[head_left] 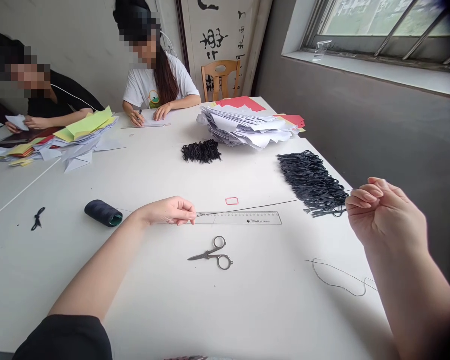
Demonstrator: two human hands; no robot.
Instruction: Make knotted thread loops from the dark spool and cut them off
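Observation:
My left hand (176, 211) pinches a dark thread (262, 205) at the left end of a clear plastic ruler (240, 218). The thread runs taut from there to my right hand (382, 215), which is closed in a loose fist beside a bundle of dark thread loops (311, 182). Steel scissors (212, 255) lie closed below the ruler. A spool of dark thread (103, 213) lies on its side left of my left wrist. A loose length of thread (341, 278) lies near my right forearm.
A white table (153, 300) holds a smaller black loop pile (201, 151), a small red square (231, 201), and paper stacks (249, 125) (82, 137). Two co-workers (159, 82) (33, 90) handle papers at the far left. A wall and window stand right.

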